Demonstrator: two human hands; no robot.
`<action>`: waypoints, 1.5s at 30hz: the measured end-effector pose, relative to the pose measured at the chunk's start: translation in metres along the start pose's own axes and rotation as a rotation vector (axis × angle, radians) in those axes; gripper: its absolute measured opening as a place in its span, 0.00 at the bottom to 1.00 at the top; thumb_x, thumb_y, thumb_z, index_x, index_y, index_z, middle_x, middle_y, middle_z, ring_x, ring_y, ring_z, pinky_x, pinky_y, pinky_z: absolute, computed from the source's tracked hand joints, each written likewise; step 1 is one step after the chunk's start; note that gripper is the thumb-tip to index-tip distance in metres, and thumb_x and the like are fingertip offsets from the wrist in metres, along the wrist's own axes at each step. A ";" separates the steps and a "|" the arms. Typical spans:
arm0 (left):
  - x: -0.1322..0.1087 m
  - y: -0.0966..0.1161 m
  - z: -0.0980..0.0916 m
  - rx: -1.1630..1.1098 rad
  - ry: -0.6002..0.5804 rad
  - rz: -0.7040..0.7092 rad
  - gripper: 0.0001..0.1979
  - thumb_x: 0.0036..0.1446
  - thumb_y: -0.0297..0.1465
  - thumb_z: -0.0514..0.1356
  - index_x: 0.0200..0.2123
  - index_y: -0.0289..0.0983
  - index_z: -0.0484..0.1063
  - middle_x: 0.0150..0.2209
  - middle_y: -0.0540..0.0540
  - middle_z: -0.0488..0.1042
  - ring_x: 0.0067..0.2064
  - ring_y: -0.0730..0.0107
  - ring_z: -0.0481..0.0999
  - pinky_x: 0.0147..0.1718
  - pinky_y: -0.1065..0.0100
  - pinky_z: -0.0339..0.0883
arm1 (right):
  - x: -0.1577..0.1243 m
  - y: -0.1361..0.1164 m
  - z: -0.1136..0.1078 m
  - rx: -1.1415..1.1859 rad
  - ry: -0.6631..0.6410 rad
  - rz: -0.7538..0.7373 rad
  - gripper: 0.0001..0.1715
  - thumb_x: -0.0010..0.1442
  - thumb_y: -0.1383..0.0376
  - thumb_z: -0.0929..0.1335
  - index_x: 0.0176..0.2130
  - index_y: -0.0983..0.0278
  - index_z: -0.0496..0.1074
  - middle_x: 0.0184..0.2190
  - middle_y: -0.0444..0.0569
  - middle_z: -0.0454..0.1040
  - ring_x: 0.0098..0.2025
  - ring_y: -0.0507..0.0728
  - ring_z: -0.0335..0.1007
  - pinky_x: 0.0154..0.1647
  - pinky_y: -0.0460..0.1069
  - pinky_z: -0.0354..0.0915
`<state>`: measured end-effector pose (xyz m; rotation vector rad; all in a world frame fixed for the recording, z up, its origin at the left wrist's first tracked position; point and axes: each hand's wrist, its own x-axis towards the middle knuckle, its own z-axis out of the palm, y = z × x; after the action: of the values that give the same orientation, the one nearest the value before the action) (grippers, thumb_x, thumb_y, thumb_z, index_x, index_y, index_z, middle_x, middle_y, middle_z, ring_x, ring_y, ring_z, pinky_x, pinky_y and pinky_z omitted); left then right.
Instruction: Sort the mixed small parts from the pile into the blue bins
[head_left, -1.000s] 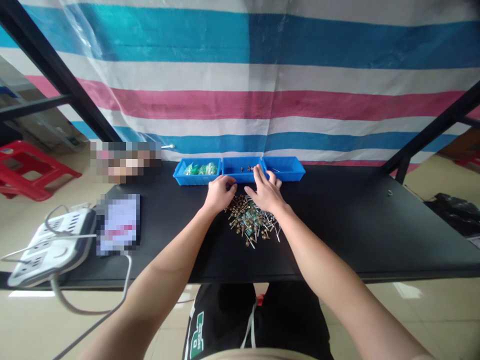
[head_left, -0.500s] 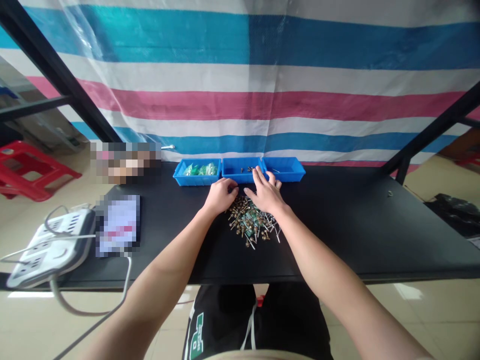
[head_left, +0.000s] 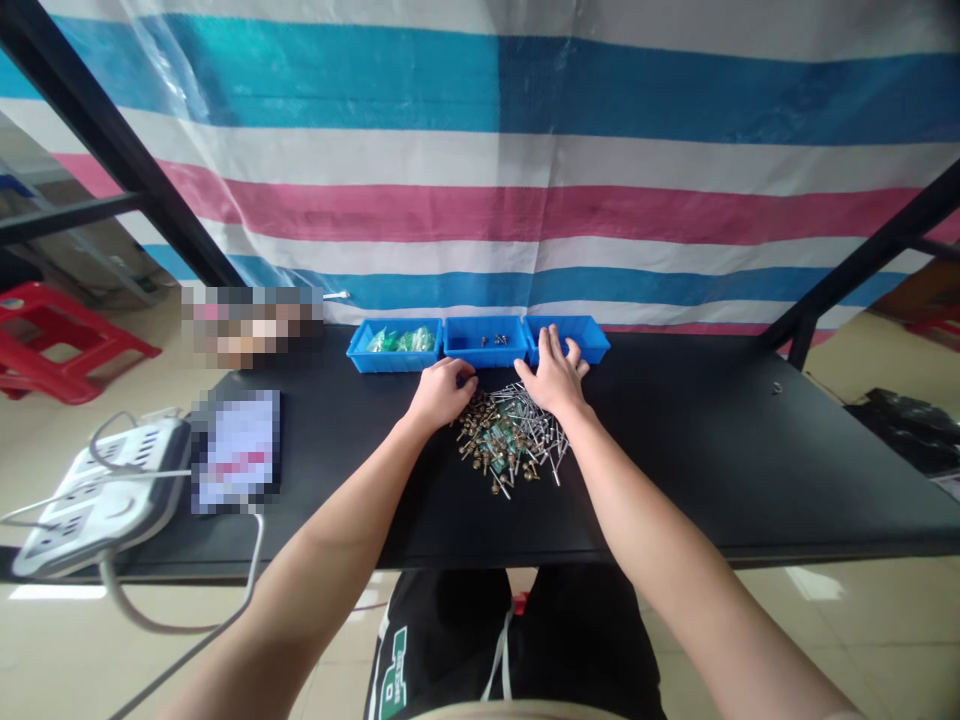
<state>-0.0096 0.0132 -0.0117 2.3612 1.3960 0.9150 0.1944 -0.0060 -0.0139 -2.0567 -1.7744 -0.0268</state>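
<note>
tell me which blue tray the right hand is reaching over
The rightmost blue tray: the right hand has its fingers over the tray's front edge. The middle tray and left tray are untouched.

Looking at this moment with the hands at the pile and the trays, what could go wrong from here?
The right hand reaches over the rim of the right blue plastic tray; a nudge might shift it. The loose pile of small brass and silver metal parts lies unconfined on the black table; the left hand at its edge could scatter pieces.

Two pixelated patches (head_left: 252, 325) at left-centre hide objects; the right hand (head_left: 553, 377) perhaps covers part of the right blue plastic tray (head_left: 589, 341).
</note>
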 end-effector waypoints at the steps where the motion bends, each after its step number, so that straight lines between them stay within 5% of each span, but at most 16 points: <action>1: 0.000 0.000 -0.001 0.014 -0.012 0.001 0.10 0.54 0.33 0.57 0.35 0.36 0.75 0.34 0.44 0.76 0.36 0.63 0.75 0.39 0.63 0.68 | 0.000 -0.001 0.000 0.001 -0.007 0.001 0.42 0.62 0.48 0.56 0.67 0.65 0.45 0.69 0.54 0.41 0.65 0.74 0.39 0.56 0.71 0.52; 20: -0.001 0.002 -0.005 0.215 -0.250 0.034 0.12 0.56 0.35 0.54 0.35 0.38 0.77 0.35 0.43 0.77 0.37 0.62 0.75 0.38 0.65 0.68 | -0.004 -0.007 -0.005 -0.038 -0.043 0.036 0.42 0.62 0.47 0.56 0.66 0.67 0.50 0.69 0.58 0.42 0.65 0.71 0.40 0.57 0.68 0.51; 33: 0.000 -0.005 0.000 0.129 -0.202 0.044 0.07 0.55 0.33 0.57 0.31 0.37 0.74 0.31 0.44 0.75 0.34 0.62 0.74 0.35 0.65 0.67 | -0.005 -0.006 -0.002 0.092 0.098 -0.060 0.36 0.59 0.51 0.62 0.61 0.65 0.60 0.66 0.59 0.53 0.61 0.71 0.46 0.55 0.67 0.52; 45: 0.001 0.004 -0.003 -0.171 -0.022 0.043 0.14 0.61 0.37 0.52 0.36 0.35 0.74 0.36 0.43 0.74 0.38 0.65 0.73 0.40 0.65 0.66 | -0.018 -0.021 -0.006 0.212 0.176 -0.389 0.25 0.61 0.58 0.62 0.54 0.65 0.69 0.55 0.54 0.68 0.57 0.64 0.55 0.58 0.59 0.55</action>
<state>-0.0085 0.0117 -0.0067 2.2749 1.2113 0.9750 0.1729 -0.0231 -0.0077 -1.4938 -1.9438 -0.1240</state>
